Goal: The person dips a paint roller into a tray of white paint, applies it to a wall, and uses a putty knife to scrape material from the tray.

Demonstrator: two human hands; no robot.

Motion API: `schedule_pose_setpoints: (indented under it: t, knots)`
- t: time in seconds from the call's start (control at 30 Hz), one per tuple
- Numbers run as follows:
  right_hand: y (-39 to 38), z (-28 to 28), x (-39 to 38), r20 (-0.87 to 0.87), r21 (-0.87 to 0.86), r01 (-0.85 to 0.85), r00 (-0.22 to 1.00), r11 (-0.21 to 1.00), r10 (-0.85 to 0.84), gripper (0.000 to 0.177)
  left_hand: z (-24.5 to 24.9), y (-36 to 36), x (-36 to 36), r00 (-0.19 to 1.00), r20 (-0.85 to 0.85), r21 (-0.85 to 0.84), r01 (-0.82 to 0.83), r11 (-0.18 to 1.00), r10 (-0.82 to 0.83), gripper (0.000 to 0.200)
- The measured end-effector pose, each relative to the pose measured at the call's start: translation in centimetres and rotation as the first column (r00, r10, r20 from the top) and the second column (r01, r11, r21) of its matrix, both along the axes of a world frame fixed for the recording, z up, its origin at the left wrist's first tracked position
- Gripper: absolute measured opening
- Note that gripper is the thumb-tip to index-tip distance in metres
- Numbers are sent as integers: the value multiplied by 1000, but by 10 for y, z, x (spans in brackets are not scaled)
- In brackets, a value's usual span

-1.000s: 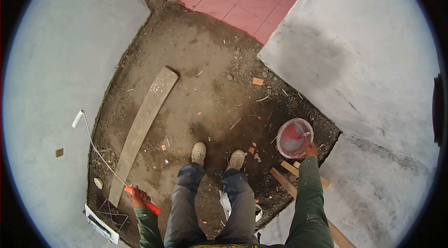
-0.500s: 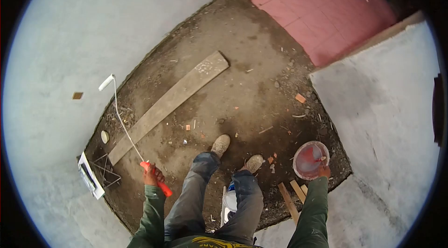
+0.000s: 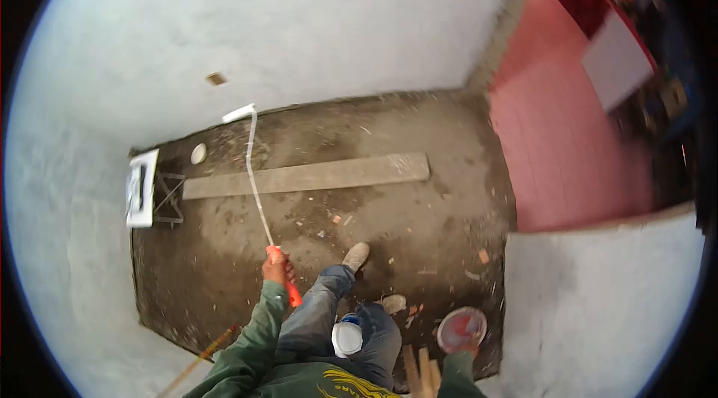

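Orange-handled paint roller (image 3: 256, 196) slants from our left hand (image 3: 277, 269), wrapped around the handle (image 3: 294, 295), and crosses our view of a wooden plank (image 3: 321, 176); our right hand (image 3: 462, 348) is at the near rim of a paint-stained bucket (image 3: 441, 332), though we cannot tell its grip

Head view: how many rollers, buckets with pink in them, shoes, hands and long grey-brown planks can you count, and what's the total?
Roller: 1
Bucket: 1
Shoes: 2 (left shoe, right shoe)
Hands: 2 (left hand, right hand, blurred)
Plank: 1
Total: 7
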State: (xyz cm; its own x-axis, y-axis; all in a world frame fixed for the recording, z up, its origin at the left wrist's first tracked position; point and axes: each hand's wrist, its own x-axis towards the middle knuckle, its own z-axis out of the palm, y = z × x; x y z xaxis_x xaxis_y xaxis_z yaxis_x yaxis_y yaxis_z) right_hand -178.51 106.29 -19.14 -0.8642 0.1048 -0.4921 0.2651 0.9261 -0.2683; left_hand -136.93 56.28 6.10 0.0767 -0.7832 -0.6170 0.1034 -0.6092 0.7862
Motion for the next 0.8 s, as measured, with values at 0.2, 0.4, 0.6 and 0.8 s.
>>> schedule_pose_setpoints:
  t: [0.2, 0.4, 0.6, 0.8]
  knots:
    - [-238, 72, -42, 120, -190, -293, 940, 937, 318, 46, 89, -21, 17, 971, -30, 15, -236, 972, 236, 13]
    - [-427, 94, 2, 202, -340, -423, 840, 840, 504, 44, 98, -43, 80, 911, -166, -67, -391, 918, 376, 14]
    - [-562, 111, 83, 269, -426, -477, 744, 768, 611, 42, 91, -54, 170, 819, -201, -79, -560, 824, 538, 15]
    - [-578, 110, 180, 474, -367, -474, 646, 801, 599, 40, 99, -68, 246, 712, -177, -107, -701, 705, 680, 17]
